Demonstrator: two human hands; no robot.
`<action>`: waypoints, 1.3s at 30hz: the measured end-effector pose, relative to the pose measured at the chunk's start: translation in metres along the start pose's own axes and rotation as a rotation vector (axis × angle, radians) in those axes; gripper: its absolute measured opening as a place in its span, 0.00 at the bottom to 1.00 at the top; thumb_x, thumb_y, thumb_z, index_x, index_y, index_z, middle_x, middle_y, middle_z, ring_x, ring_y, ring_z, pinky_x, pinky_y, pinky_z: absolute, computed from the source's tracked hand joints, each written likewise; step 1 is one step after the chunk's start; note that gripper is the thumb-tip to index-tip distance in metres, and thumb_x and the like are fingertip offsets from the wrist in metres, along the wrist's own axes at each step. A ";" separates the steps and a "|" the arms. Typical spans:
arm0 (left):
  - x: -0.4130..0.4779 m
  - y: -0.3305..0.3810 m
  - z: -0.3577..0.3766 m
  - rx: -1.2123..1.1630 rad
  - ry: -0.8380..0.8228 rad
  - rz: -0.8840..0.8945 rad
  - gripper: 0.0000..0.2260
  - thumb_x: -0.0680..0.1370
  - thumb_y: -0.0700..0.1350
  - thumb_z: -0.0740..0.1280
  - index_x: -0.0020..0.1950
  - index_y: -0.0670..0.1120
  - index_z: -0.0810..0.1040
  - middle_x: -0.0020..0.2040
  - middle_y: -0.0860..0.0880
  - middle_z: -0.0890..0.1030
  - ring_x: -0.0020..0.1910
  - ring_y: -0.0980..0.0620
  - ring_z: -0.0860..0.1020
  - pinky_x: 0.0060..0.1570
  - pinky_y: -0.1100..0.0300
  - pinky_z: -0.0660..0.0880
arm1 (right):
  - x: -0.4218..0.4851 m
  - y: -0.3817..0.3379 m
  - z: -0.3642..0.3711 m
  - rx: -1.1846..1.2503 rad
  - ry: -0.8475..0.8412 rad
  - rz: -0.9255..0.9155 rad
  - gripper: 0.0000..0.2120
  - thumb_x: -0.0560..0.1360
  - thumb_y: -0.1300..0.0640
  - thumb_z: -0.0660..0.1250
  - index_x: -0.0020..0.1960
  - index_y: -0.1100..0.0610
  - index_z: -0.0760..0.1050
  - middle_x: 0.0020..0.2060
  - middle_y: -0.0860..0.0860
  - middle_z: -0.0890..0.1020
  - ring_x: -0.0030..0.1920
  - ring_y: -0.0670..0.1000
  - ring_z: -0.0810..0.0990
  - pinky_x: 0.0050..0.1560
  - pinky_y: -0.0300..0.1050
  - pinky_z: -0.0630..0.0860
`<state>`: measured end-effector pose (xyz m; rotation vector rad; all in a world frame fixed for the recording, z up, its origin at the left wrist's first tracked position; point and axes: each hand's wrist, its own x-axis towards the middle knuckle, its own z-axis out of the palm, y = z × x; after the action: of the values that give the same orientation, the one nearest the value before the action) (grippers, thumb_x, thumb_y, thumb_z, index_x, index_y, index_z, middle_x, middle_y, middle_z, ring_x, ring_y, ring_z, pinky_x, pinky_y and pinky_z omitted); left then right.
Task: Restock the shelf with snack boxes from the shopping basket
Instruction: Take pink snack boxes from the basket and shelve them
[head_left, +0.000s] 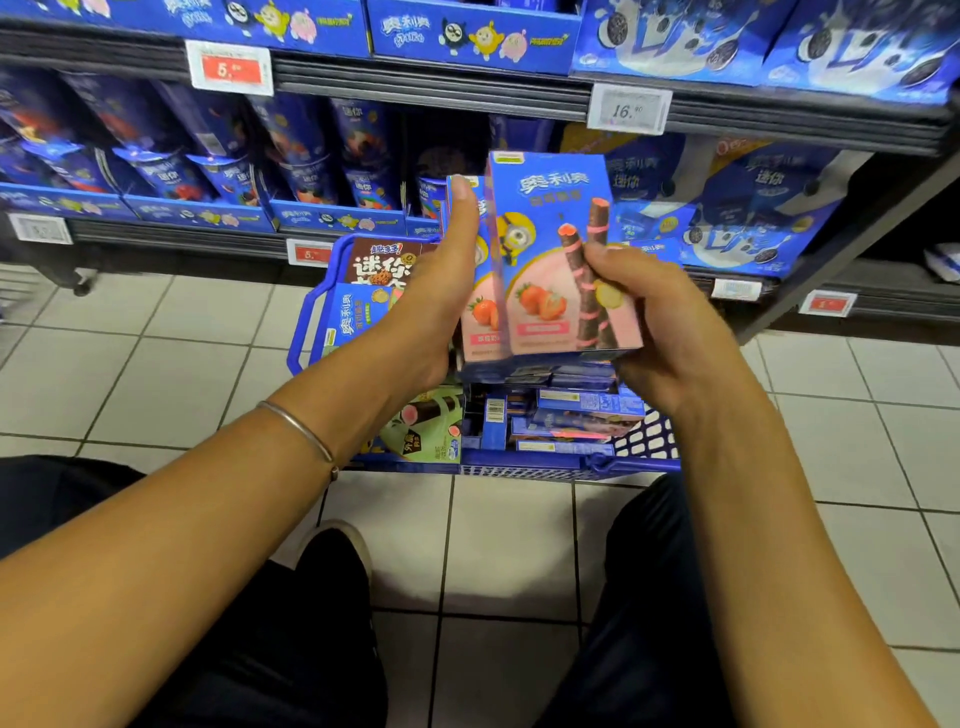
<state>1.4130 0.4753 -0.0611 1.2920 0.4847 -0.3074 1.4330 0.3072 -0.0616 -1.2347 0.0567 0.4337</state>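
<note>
I hold two upright blue-and-pink strawberry snack boxes together above the blue shopping basket. My right hand grips the front snack box from its right side, thumb on the face. My left hand holds the second snack box behind it, thumb up along its left edge. More snack boxes lie stacked in the basket below, along with a green box and a brown box. The shelf stands just beyond the basket.
Blue cookie packs fill the shelf rows, with price tags on the shelf edges. A dark shelf frame slants down at the right. The basket sits on white floor tiles. My dark trousers and a shoe are below.
</note>
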 end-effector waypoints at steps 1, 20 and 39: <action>0.001 0.000 0.000 0.010 0.001 0.014 0.38 0.77 0.78 0.50 0.71 0.54 0.80 0.64 0.46 0.85 0.63 0.38 0.83 0.67 0.38 0.77 | 0.000 0.003 0.004 -0.018 -0.011 -0.011 0.07 0.80 0.57 0.67 0.46 0.58 0.80 0.44 0.56 0.84 0.44 0.57 0.84 0.58 0.61 0.78; -0.004 0.017 -0.017 -0.100 -0.243 0.117 0.34 0.81 0.74 0.50 0.69 0.53 0.81 0.61 0.48 0.87 0.58 0.44 0.87 0.45 0.50 0.85 | 0.013 0.009 0.030 -0.031 -0.044 0.037 0.16 0.82 0.53 0.63 0.65 0.62 0.74 0.53 0.58 0.83 0.54 0.60 0.83 0.65 0.68 0.75; -0.011 0.111 -0.072 -0.440 -0.232 0.000 0.34 0.82 0.72 0.48 0.72 0.54 0.80 0.67 0.45 0.83 0.65 0.41 0.83 0.59 0.41 0.82 | 0.049 -0.072 0.144 -0.140 -0.054 0.184 0.13 0.80 0.48 0.66 0.61 0.51 0.78 0.63 0.52 0.80 0.58 0.36 0.81 0.65 0.49 0.73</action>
<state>1.4445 0.5724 0.0234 0.8162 0.3310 -0.3250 1.4760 0.4357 0.0385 -1.3605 0.0960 0.6394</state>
